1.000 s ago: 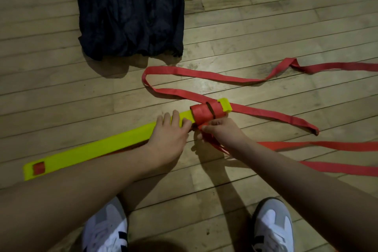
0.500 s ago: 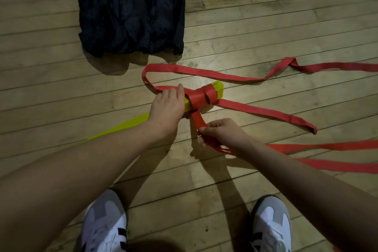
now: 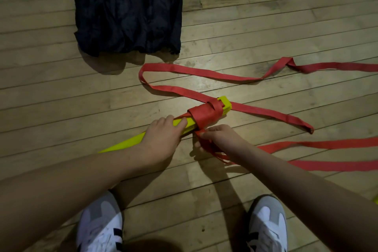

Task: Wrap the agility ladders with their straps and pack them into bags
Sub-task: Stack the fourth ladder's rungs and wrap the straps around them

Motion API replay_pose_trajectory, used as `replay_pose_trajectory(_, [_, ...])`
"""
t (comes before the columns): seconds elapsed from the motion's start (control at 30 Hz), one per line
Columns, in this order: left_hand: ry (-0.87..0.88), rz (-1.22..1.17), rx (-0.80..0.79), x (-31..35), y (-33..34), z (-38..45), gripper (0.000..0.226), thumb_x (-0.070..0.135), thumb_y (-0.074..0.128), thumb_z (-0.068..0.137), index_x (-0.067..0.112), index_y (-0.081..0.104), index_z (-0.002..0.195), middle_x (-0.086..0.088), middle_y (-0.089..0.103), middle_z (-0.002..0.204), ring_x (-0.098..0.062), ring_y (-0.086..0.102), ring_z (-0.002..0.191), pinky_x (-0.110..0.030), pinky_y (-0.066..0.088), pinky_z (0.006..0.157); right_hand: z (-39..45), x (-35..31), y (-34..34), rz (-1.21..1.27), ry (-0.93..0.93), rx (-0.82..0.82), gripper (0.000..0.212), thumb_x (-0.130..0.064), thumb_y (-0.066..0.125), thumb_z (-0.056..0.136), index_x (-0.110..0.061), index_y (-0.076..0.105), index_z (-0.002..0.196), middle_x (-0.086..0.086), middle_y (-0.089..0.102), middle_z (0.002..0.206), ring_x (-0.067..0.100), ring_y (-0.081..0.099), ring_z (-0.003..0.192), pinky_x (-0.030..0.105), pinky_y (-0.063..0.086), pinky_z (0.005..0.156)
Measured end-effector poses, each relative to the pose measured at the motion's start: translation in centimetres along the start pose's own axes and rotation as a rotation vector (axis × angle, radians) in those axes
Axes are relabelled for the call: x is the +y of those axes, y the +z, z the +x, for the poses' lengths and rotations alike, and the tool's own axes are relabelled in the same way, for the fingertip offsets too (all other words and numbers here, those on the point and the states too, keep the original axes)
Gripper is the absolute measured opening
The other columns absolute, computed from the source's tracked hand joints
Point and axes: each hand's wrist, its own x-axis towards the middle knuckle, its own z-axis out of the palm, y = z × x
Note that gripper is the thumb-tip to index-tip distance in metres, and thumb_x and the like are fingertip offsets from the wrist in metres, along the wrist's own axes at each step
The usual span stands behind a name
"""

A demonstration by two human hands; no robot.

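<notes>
A stack of yellow ladder rungs (image 3: 184, 126) lies on the wooden floor, its far end bound by several turns of red strap (image 3: 205, 115). My left hand (image 3: 161, 139) grips the rungs just left of the wrap. My right hand (image 3: 216, 137) pinches the red strap right below the wrap. Loose red strap (image 3: 204, 72) loops away across the floor to the right. A dark navy bag (image 3: 126, 8) lies flat at the top, apart from the bundle.
My two white and grey shoes (image 3: 100, 225) stand at the bottom of the view. More strap lengths (image 3: 327, 145) trail along the floor on the right. A small yellow bit (image 3: 376, 200) shows at the right edge.
The bundle was lifted and turned half a second ago and is now back near the floor. My right hand has drawn the strap up close under the wrap.
</notes>
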Motion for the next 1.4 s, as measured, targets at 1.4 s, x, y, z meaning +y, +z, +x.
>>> replay_pose_trajectory(1.4, [-0.073, -0.102, -0.038, 1.0, -0.9, -0.3, 0.054, 0.032, 0.054, 0.094, 0.023, 0.026, 0.14, -0.01, 0.047, 0.12, -0.03, 0.047, 0.112, -0.038, 0.041, 0.085, -0.9, 1.1, 0.3, -0.053, -0.077, 0.063, 0.017, -0.001, 0.054, 0.093, 0.007, 0.062, 0.081, 0.016, 0.065, 0.068, 0.01, 0.057, 0.047, 0.018, 0.046, 0.049])
